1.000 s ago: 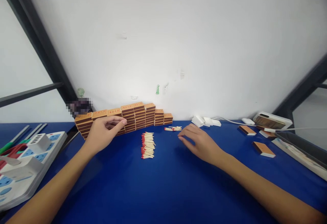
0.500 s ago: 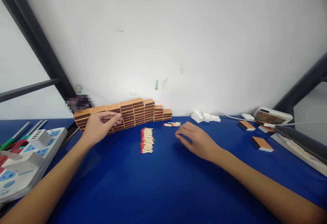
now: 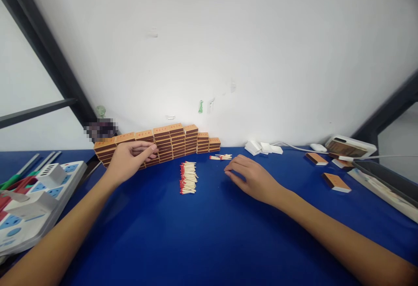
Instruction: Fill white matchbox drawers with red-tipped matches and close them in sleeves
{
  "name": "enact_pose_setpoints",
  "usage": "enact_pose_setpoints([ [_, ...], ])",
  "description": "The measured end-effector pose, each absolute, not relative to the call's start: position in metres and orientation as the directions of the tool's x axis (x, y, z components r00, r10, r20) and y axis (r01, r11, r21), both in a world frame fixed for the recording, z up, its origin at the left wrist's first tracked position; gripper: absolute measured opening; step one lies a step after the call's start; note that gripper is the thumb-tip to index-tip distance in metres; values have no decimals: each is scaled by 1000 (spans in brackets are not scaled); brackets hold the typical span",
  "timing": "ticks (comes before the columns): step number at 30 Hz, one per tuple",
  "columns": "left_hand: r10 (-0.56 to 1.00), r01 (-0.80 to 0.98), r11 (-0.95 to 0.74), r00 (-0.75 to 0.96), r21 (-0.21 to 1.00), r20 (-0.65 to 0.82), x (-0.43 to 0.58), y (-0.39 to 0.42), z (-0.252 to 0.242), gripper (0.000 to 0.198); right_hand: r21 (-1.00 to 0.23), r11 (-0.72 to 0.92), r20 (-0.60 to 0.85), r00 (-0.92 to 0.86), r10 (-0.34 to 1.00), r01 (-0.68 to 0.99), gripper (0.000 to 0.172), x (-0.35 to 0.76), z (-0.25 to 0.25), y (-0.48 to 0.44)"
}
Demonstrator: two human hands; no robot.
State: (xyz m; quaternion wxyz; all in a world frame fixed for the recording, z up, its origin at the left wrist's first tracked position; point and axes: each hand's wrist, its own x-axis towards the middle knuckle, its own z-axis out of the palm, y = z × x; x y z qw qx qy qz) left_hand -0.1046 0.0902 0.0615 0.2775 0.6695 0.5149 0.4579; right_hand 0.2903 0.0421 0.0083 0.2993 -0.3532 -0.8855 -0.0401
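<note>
My left hand (image 3: pixel 132 157) is in front of a long stepped stack of matchboxes (image 3: pixel 163 142), its fingers curled and the thumb tip against them. Whether it touches the boxes or has anything small in the pinch is hidden. My right hand (image 3: pixel 251 177) is low over the blue table, fingers bent, thumb and index tips close together, with nothing visible in them. Just left of its knuckles lies a small bunch of matches (image 3: pixel 221 157). Between my hands, a larger row of red-headed matches (image 3: pixel 188 178) lies with most heads to the left.
White folded pieces (image 3: pixel 263 148) and a cable lie by the wall. Loose matchboxes (image 3: pixel 336 182), a white-edged device (image 3: pixel 351 146) and a dark tray (image 3: pixel 388 186) are at right. A white power strip (image 3: pixel 42 203) with plugs and green-handled tools (image 3: pixel 29 170) occupies the left.
The view has shifted very slightly. Both hands hold nearly the same poses and places, and the matches and boxes have not moved.
</note>
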Motion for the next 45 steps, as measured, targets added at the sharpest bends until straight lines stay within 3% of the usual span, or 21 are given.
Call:
enact_pose_setpoints([
  [9, 903, 560, -430, 255, 709, 346, -88, 75, 56, 44, -122, 735, 550, -571, 609, 667, 18, 296, 8, 46],
  [16, 744, 682, -640, 432, 356, 510, -78, 69, 37, 26, -75, 726, 579, -562, 590, 684, 14, 303, 5, 52],
  [18, 695, 683, -680, 483, 267, 534, -75, 67, 33, 25, -80, 689, 572, -533, 623, 720, 21, 305, 3, 55],
  [21, 633, 675, -719, 536, 167, 559, -72, 64, 30, 24, -55, 642, 563, -507, 652, 765, 30, 308, -2, 61],
  [25, 553, 663, -746, 569, 58, 609, -71, 61, 30, 23, 34, 624, 539, -540, 646, 781, 18, 312, -5, 67],
  [30, 442, 651, -756, 586, -69, 679, -67, 61, 29, 23, 64, 585, 523, -526, 670, 809, 16, 317, -2, 73],
  [34, 366, 640, -754, 597, -148, 714, -64, 63, 25, 22, 29, 468, 559, -403, 725, 883, 19, 327, 0, 79],
  [40, 257, 635, -734, 589, -241, 766, -66, 69, 21, 15, -176, 87, 638, 46, 769, 981, 24, 367, 2, 93],
  [45, 119, 588, -731, 609, -345, 784, -67, 69, 29, 16, -236, 32, 580, 114, 806, 971, 26, 387, 0, 104],
])
